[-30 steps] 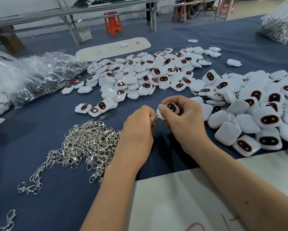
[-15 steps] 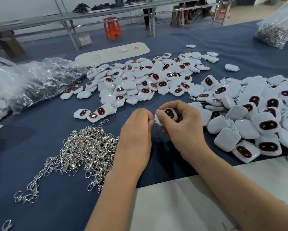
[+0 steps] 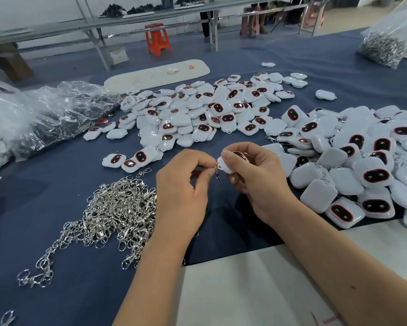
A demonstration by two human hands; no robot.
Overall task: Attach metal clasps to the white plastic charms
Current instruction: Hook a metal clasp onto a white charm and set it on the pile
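Blue bench (image 3: 56, 184). Your right hand (image 3: 256, 180) grips charm (image 3: 226, 164), face mostly hidden; left hand (image 3: 183, 191) pinches clasp (image 3: 216, 169), join too small to read.

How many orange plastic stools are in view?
1. The orange stool stands on the floor beyond the blue table, under the long bench at the back. Others may be hidden behind table legs.

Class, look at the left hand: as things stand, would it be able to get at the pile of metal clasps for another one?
Probably yes. The pile of metal clasps lies right beside the left hand with nothing between, but its fingers pinch a clasp at the charm the right hand holds.
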